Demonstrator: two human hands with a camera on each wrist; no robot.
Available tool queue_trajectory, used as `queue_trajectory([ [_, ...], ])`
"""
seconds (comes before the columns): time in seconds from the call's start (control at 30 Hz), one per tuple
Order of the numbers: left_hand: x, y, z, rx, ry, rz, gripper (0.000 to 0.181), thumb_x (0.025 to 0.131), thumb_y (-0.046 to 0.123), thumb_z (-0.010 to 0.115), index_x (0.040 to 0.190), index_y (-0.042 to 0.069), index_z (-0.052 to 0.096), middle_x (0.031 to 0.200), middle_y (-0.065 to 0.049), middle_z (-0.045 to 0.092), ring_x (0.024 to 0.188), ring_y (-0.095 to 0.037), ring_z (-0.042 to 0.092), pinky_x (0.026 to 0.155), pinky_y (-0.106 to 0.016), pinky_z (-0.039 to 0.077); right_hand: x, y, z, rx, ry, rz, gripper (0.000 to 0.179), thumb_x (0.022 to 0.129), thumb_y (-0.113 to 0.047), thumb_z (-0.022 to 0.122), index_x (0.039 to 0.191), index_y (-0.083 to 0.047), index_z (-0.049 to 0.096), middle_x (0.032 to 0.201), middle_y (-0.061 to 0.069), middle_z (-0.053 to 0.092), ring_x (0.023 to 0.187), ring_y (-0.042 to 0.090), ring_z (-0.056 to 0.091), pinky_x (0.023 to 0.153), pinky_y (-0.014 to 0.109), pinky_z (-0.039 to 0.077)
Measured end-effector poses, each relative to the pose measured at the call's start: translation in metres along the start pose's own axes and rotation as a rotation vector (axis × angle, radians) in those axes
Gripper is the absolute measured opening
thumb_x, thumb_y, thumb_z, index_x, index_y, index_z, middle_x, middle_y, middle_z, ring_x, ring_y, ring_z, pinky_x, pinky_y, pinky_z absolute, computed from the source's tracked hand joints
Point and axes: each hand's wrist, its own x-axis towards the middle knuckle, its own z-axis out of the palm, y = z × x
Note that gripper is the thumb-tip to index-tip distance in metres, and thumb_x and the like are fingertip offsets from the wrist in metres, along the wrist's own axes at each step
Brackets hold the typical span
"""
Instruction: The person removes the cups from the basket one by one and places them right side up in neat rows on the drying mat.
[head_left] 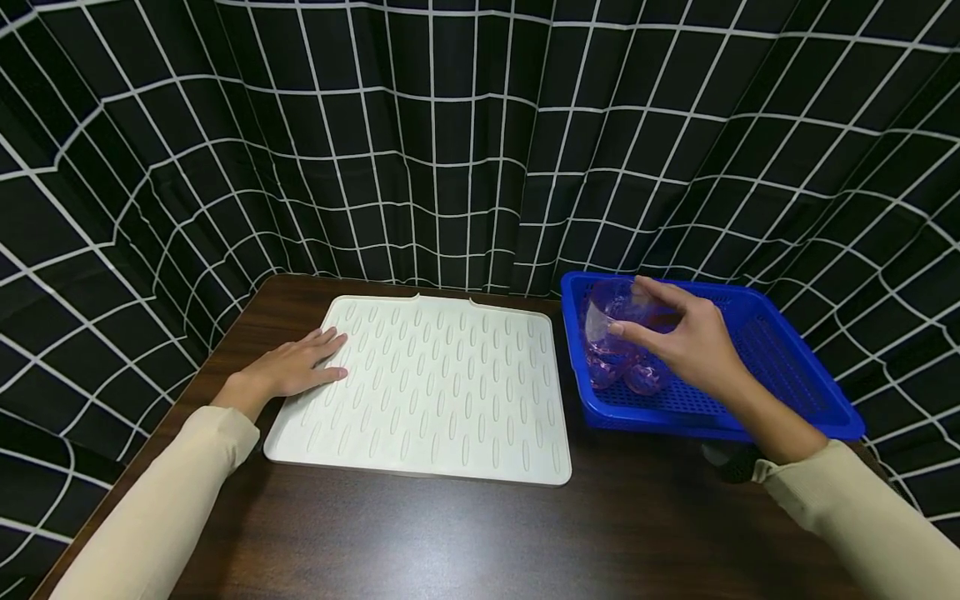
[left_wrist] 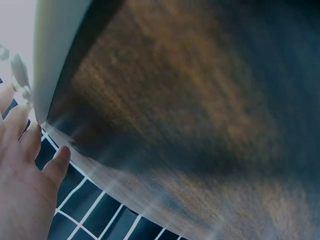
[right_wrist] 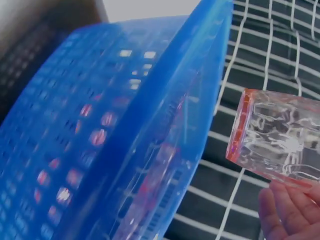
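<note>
My right hand (head_left: 697, 337) grips a clear pink cup (right_wrist: 280, 135) between thumb and fingers, over the left part of a blue plastic basket (head_left: 795, 350). Under it in the basket lie other clear pink pieces (head_left: 645, 377), partly hidden by the held cup. My left hand (head_left: 296, 367) rests with straight, spread fingers on the left edge of a white ridged drying mat (head_left: 442, 383). In the left wrist view the left hand (left_wrist: 25, 170) shows at the lower left, beside the mat's edge.
A dark brown wooden table (head_left: 420, 542) carries the mat and the basket. Black curtain with a white grid (head_left: 450, 150) closes in the back and sides. A small dark object (head_left: 731, 462) sits partly hidden below the basket's front, near the right forearm.
</note>
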Motion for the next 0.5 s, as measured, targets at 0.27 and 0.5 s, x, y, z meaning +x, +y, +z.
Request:
queue_trajectory([
  [0.27,-0.003,0.002,0.000,0.001,0.011,0.011,0.078,0.099,0.055,0.049,0.157,0.009,0.026,0.163,-0.022,0.016,0.149,-0.044,0.010,0.112,-0.071,0.012,-0.001,-0.015,0.017,0.083,-0.051,-0.059,0.072,0.087,-0.029,0.079,0.147,-0.005,0.048,0.137,0.021,0.058,0.111,0.041,0.063,0.086,0.055,0.055],
  [0.5,-0.002,0.002,-0.001,-0.003,0.014,0.012,0.078,0.099,0.055,0.049,0.158,0.009,0.026,0.163,-0.021,0.016,0.150,-0.043,0.009,0.113,-0.071,0.010,-0.005,-0.023,0.035,0.129,-0.107,-0.079,0.070,0.087,-0.027,0.080,0.145,-0.003,0.049,0.141,0.021,0.055,0.118,0.041,0.060,0.090,0.052,0.053],
])
